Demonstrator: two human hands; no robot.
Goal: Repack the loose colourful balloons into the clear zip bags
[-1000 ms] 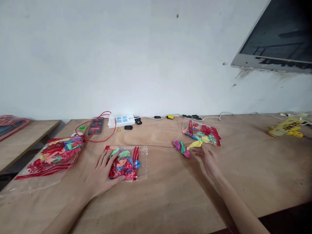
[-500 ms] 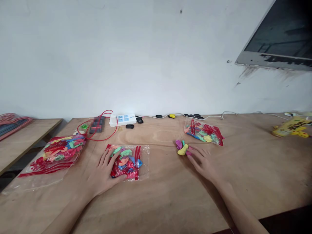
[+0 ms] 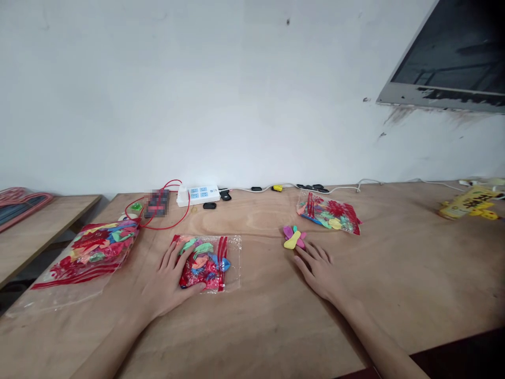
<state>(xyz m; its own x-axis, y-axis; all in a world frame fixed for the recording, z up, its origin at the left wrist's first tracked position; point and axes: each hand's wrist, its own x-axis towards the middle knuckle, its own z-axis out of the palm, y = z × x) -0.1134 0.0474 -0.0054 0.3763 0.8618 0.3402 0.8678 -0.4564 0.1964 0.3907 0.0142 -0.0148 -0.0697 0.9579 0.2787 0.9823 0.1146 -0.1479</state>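
Shifted left, right fingers (image 3: 314, 258) rest splayed against balloons (image 3: 293, 238).

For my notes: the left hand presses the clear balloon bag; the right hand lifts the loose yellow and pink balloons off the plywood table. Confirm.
Wrong: in the head view, the right hand lifts nothing; the loose yellow and pink balloons lie on the plywood table.

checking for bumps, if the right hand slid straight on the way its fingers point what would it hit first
The right hand would most likely meet the loose deflated balloons first; they lie right in front of it, perhaps already touching.
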